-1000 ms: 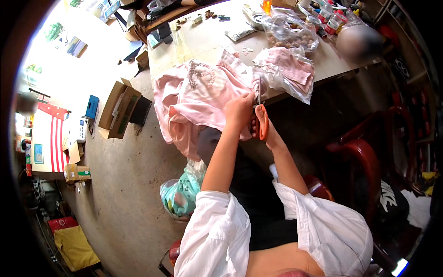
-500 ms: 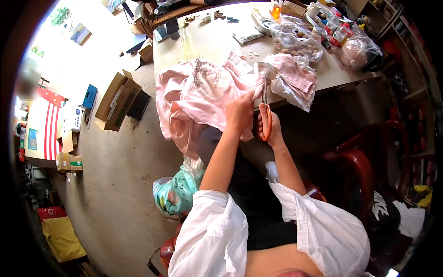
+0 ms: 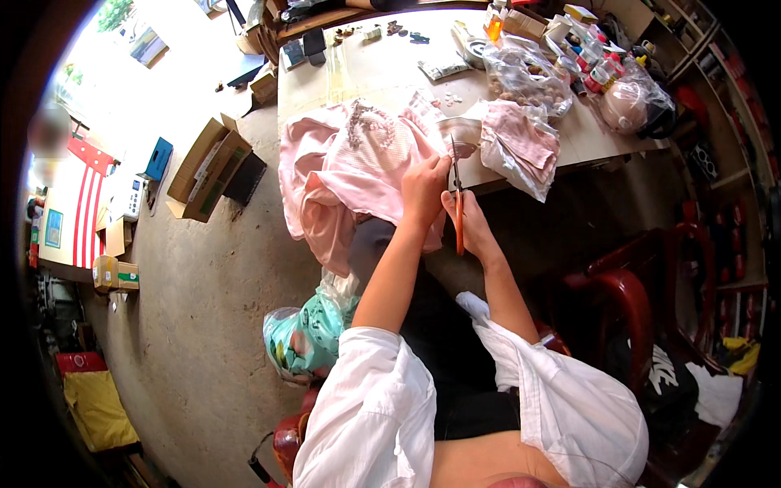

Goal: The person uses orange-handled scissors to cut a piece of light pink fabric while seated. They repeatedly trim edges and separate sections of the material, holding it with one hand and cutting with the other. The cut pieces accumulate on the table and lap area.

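Observation:
A pink garment (image 3: 325, 159) with a ring of dark trim lies bunched over the table's near edge, part of it hanging down. My left hand (image 3: 425, 189) is closed on its right-hand portion. In my right hand (image 3: 473, 221) is a pair of scissors (image 3: 459, 215) with orange handles, blades pointing away from me. The blades stand close beside my left fingers, at the garment's edge; whether they are cutting cloth I cannot tell. Just right of them, folded pink cloth (image 3: 521, 134) rests on a white plastic bag at the table edge.
On the table (image 3: 390, 69) are a clear bag of brown round items (image 3: 529, 81), red-capped bottles (image 3: 600, 73) and a grey packet (image 3: 443, 67). A teal patterned bag (image 3: 305, 337) stands by my left leg. An open cardboard box (image 3: 203, 171) is on the left; a dark red chair (image 3: 626, 293) is on the right.
The scissors have turned so their handles look edge-on, and the blades have shifted slightly left. My right hand has moved a little toward the left hand, which keeps its hold on the garment.

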Demonstrator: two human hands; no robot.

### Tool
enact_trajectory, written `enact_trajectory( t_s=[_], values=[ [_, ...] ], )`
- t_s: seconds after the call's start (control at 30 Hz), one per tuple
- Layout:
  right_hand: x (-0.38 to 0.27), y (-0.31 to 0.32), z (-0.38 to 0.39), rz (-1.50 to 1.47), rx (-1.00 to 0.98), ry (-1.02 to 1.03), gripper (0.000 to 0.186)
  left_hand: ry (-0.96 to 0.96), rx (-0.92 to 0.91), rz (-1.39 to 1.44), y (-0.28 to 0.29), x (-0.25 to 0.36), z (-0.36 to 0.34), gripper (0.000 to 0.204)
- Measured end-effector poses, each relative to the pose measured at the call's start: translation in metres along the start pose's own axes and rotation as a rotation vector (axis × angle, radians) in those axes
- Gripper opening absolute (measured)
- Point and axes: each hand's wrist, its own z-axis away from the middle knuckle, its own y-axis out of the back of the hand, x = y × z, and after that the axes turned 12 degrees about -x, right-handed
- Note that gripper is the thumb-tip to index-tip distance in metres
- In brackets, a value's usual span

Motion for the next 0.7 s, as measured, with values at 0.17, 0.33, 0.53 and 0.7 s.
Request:
enact_trajectory(
  t_s=[0.17,0.33,0.53,0.7],
  values=[
    [0.007,0.006,0.004,0.055,-0.074,-0.061,0.067,0.067,0.116,0.021,-0.006,0.004,0.007,0.022],
    [0.003,0.001,0.0,0.004,-0.026,-0.049,0.068,0.024,0.013,0.01,0.0,0.008,0.01,0.021],
    [0.01,0.001,-0.009,-0.231,0.053,-0.048,0.064,-0.072,-0.046,0.054,-0.005,0.008,0.003,0.02],
    [0.008,-0.006,-0.006,-0.124,0.113,-0.054,0.055,-0.002,-0.024,0.062,-0.005,0.005,0.008,0.025]
  ],
)
